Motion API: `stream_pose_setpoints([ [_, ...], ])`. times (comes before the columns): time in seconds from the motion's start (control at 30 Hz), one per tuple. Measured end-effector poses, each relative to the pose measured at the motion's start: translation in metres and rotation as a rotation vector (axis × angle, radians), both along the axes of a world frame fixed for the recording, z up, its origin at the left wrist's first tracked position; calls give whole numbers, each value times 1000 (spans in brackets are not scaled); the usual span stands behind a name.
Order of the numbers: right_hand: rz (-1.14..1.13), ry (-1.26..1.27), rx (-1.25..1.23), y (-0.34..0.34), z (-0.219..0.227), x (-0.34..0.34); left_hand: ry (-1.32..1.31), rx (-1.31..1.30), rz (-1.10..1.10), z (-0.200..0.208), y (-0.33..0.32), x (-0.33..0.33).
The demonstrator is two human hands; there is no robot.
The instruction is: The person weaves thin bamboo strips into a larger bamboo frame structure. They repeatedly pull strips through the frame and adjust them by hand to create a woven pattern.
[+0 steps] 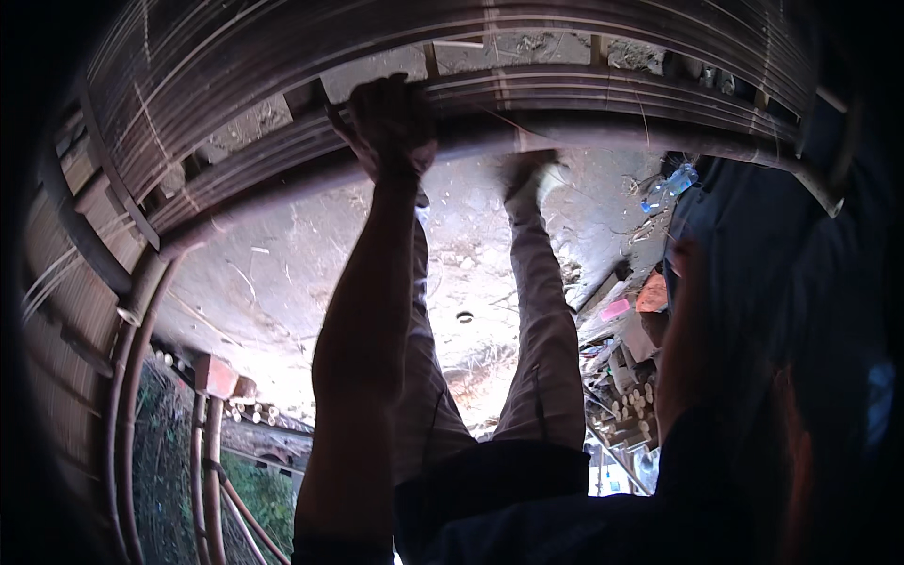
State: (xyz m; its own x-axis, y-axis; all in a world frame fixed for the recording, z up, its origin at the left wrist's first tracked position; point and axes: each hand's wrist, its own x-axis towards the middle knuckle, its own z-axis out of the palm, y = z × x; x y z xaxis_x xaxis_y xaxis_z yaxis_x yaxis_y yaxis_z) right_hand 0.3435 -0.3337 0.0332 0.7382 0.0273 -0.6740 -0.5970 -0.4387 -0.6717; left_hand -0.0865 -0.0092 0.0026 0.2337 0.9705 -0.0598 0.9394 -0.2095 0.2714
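A long frame of thin bamboo slats (603,89) with a thick bamboo pole (603,130) along its near edge crosses the upper view. My left hand (388,127) reaches up over the pole, its fingers curled on the slats left of the middle. Exactly which slats lie under the fingers is too dark to tell. On the right, my right hand (686,259) is a dim, blurred shape in front of dark blue cloth; its fingers cannot be made out, nor anything in them.
Another person in dark clothes (782,254) is close on the right. A clear plastic bottle (670,186) lies on the dirt floor (330,235). Cut bamboo pieces (633,407) are stacked at the right, near a pink object (615,309). Bamboo posts (207,471) stand at lower left.
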Motion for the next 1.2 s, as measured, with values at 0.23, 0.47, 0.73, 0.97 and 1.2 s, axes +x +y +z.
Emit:
stream_pose_setpoints([
  [0.23, 601, -882, -669, 86, 15, -24, -157, -17, -3, 2, 9, -3],
  [0.47, 1126, -783, -699, 295, -40, -278, 8, -111, -486, -2, 55, -17],
  [0.73, 988, 626, -118, 357, -6, -295, 70, -677, -340, -8, 76, 5],
  [0.97, 1025, 445, -53, 352, -4, -311, 142, -848, -2, -7, 79, 20],
  [1.2, 1510, -494, -144, 329, -9, -300, 28, -375, -35, -16, 57, 19],
])
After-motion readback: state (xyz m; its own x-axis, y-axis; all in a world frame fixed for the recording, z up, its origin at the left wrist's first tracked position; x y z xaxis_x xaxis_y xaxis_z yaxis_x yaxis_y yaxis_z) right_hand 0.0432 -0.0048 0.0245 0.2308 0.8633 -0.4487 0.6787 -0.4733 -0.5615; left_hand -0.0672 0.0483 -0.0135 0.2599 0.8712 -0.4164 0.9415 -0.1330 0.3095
